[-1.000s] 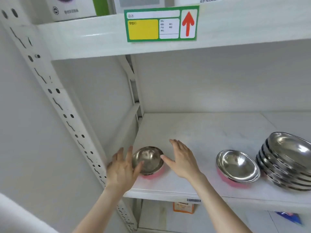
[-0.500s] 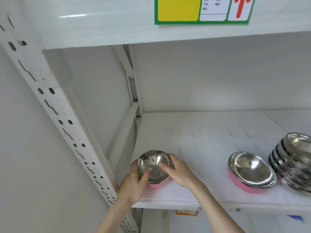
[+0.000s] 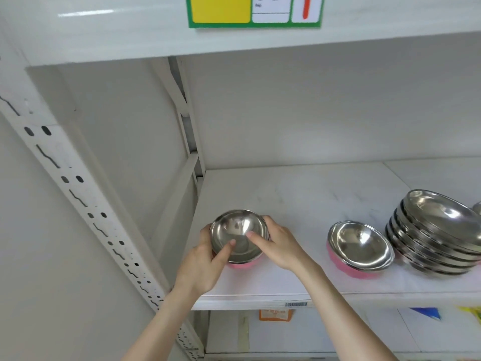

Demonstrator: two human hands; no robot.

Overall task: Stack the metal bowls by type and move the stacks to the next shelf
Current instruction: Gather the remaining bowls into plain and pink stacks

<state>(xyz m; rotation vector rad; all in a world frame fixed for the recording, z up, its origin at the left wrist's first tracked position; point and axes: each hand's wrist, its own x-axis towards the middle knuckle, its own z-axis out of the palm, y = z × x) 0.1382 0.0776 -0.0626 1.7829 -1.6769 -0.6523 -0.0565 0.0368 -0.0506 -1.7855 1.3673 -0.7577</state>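
Observation:
A small steel bowl with a pink outside point(image 3: 238, 237) sits at the left end of the white shelf point(image 3: 299, 204). My left hand point(image 3: 205, 261) grips its left rim with the thumb inside. My right hand point(image 3: 277, 246) grips the right rim, thumb tip inside as well. Further right, apart from my hands, stands a wider pink-bottomed steel bowl point(image 3: 360, 247). Beside it is a tilted stack of several plain steel bowls point(image 3: 434, 238).
A perforated white upright point(image 3: 78, 196) runs diagonally at the left. The shelf above carries a green and yellow label point(image 3: 255, 11). Another bowl edge point(image 3: 477, 208) peeks in at the far right. Packages lie on the shelf below point(image 3: 276, 315).
Both hands were open beside the small bowl a second ago; they have closed on its rim. The view has shifted left and closer.

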